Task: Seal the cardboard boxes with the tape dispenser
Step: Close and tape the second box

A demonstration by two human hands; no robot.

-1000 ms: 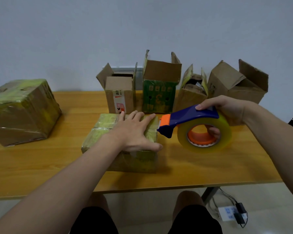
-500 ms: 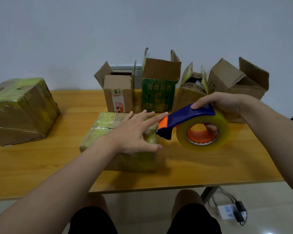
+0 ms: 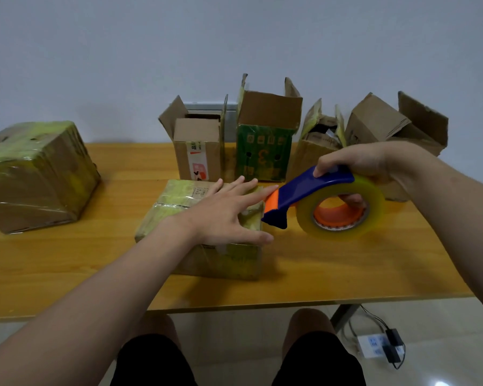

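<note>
Sitting mid-desk (image 3: 67,268) toward the front edge: taped box (image 3: 173,207), probably light, stiff-walled, film-slick; best steadied flat on top. Left hand (image 3: 223,215) spreads over it, fingers straight. Right hand (image 3: 357,162) grips the dispenser (image 3: 318,188), its cutter end at the box's right edge.

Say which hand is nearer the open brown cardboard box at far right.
Right. The right hand is just in front of the open brown cardboard box; the left hand is well to its left.

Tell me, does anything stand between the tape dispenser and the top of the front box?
Only the left hand: its straight fingers spread over the front box, just before the cutter of the tape dispenser in the right hand.
</note>
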